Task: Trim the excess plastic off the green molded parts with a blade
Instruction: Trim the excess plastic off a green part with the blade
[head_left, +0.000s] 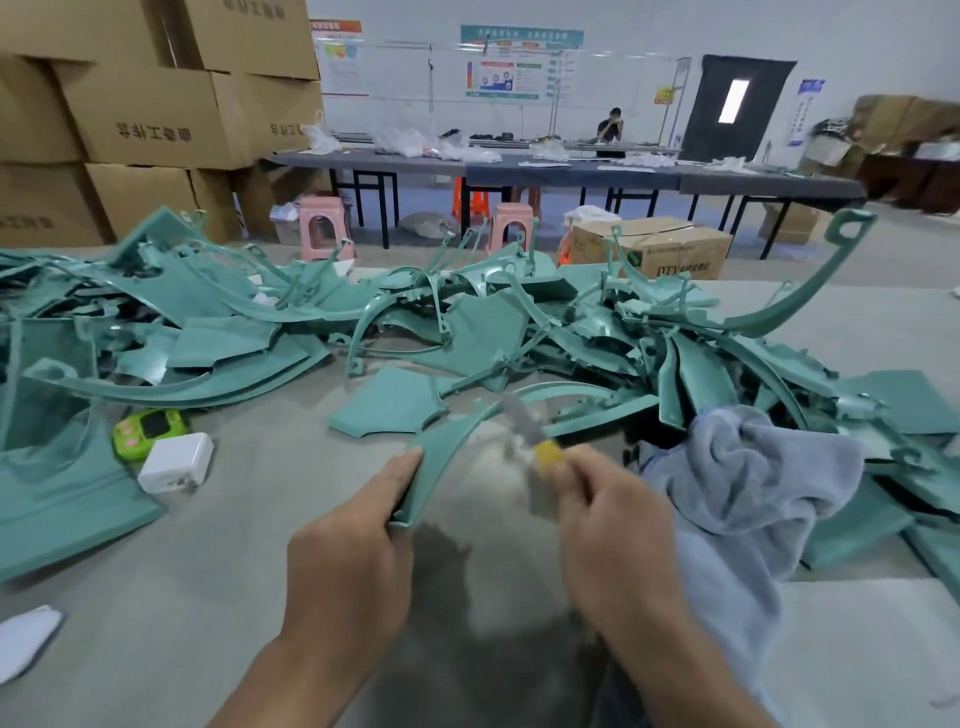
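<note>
My left hand (358, 535) grips the near end of a curved green molded part (441, 457) that arcs up and away to the right over the grey table. My right hand (613, 525) holds a blade (522, 423) with a yellow handle (548, 457); the blurred blade points up and left, close to the part's far end. A big heap of green molded parts (467, 322) fills the table behind my hands.
A grey-blue cloth (748, 467) lies right of my right hand. A green timer (148, 431) and a white charger (176, 462) sit at the left. Cardboard boxes (145, 114) stand at the back left; pink stools (324, 226) and a long table (571, 169) with a person (613, 127) lie beyond.
</note>
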